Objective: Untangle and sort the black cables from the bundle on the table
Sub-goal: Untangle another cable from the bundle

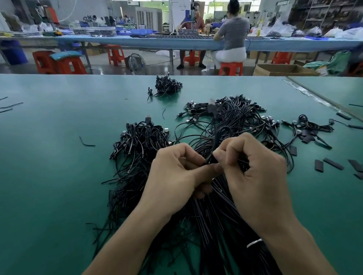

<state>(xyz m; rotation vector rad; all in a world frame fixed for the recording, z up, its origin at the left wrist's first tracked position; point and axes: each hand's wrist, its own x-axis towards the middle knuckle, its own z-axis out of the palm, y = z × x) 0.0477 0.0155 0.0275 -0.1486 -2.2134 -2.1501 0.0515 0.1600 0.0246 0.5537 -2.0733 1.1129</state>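
black bundle [227,123] lies mostly tangled; one small pile [167,85] looks sorted. left hand [173,170] and right hand [253,169] pinch one cable [215,134].

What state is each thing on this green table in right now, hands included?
Left hand: pinching one black cable.
Right hand: pinching the same cable.
Held cable: lifted, connector end up, blurred.
Main bundle: tangled, spread under the hands.
Left pile: heaped beside the bundle.
Far pile: small, heaped, untouched.
Black strips: scattered flat at right.
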